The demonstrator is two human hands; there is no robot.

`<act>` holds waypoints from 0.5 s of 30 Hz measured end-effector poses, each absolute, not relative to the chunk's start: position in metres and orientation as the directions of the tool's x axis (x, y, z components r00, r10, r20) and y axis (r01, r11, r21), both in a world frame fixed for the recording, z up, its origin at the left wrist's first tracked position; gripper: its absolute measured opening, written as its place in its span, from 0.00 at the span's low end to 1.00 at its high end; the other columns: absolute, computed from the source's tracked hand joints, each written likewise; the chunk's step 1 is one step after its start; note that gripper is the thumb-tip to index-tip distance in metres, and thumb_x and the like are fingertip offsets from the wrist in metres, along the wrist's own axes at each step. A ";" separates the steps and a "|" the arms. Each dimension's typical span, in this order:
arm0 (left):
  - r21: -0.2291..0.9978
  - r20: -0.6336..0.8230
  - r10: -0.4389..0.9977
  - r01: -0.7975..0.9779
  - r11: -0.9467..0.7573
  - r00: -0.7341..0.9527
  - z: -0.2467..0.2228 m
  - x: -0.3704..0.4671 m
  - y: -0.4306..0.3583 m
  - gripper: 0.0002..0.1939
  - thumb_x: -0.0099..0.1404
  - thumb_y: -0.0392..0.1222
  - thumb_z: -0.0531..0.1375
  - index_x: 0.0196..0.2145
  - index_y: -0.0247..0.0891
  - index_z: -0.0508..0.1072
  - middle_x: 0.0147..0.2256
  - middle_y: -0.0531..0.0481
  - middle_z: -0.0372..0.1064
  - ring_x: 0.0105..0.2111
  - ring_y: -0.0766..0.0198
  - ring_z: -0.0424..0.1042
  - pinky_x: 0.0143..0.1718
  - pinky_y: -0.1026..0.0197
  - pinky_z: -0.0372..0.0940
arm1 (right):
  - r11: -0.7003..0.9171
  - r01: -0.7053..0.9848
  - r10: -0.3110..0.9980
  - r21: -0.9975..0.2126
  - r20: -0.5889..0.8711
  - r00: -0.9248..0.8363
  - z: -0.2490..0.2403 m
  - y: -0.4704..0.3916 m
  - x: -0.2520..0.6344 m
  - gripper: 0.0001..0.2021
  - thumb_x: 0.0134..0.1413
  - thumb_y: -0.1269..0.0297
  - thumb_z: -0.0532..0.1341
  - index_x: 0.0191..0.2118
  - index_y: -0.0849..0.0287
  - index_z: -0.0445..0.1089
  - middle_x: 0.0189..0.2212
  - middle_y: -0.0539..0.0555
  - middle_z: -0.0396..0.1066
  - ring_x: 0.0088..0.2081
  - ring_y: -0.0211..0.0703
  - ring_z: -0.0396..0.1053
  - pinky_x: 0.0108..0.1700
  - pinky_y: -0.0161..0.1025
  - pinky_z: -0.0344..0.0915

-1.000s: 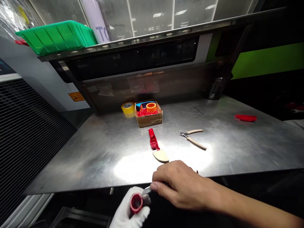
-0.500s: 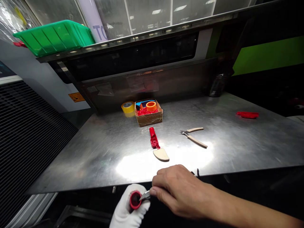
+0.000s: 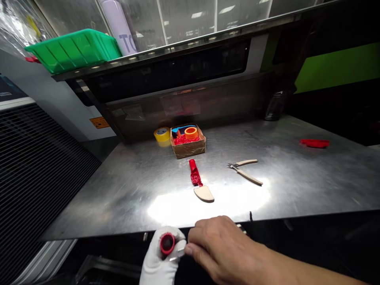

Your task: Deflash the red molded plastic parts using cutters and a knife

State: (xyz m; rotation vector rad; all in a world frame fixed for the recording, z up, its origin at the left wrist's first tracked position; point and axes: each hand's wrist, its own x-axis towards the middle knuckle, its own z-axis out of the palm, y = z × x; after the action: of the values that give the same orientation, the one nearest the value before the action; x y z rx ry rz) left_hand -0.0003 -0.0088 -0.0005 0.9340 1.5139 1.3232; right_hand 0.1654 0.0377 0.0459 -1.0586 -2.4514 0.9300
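My left hand (image 3: 158,263), in a white glove, is wrapped round a red tubular part (image 3: 167,243) whose round open end faces up. Bare, my right hand (image 3: 218,247) pinches a small metal blade (image 3: 177,254), which lies beside the tube's rim against the gloved fingers. Both hands are just off the table's front edge. Beyond them on the metal table lie a red part (image 3: 195,173), a beige rounded piece (image 3: 204,194) touching or close to it, and cutters (image 3: 245,171) with beige handles, spread apart.
A cardboard box (image 3: 190,149) with red and orange pieces stands near the back of the table (image 3: 133,190), beside yellow tape (image 3: 162,134). A red item (image 3: 314,143) lies right; a dark bottle (image 3: 274,105) stands behind. A green bin (image 3: 74,51) sits on the shelf.
The blade has moved from the inside of the tube's opening to below its rim. My left hand has shifted slightly left and up. The whole view has shifted a little.
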 end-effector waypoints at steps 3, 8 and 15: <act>0.990 -0.133 0.944 -0.076 0.115 -0.302 -0.001 0.000 -0.007 0.10 0.48 0.45 0.70 0.28 0.42 0.75 0.25 0.56 0.72 0.27 0.65 0.70 0.33 0.66 0.65 | 0.479 0.488 0.738 -0.730 0.033 -0.674 0.049 0.036 0.164 0.13 0.62 0.57 0.53 0.28 0.57 0.62 0.26 0.46 0.67 0.27 0.33 0.59 0.29 0.32 0.50; 0.972 -0.234 0.946 -0.087 0.220 -0.226 -0.009 -0.008 0.002 0.14 0.45 0.53 0.68 0.22 0.39 0.75 0.22 0.51 0.71 0.29 0.54 0.73 0.35 0.56 0.69 | 0.379 0.413 0.817 -0.828 0.090 -0.570 0.042 0.037 0.152 0.17 0.48 0.49 0.65 0.32 0.56 0.62 0.28 0.45 0.66 0.27 0.33 0.60 0.27 0.30 0.51; 0.972 -0.219 0.969 0.057 0.227 -0.115 0.010 -0.004 -0.004 0.10 0.47 0.46 0.66 0.29 0.42 0.77 0.31 0.48 0.75 0.36 0.50 0.74 0.41 0.53 0.68 | 0.458 0.180 0.593 -0.871 0.148 -0.792 0.043 0.053 0.158 0.07 0.58 0.62 0.60 0.41 0.56 0.69 0.36 0.47 0.71 0.35 0.34 0.67 0.36 0.28 0.58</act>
State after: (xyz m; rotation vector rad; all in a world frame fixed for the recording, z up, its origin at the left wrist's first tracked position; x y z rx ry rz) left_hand -0.0042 -0.0043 0.0101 1.0364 1.4376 1.0827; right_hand 0.1581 0.0534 0.0435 -0.6475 -2.2776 1.2844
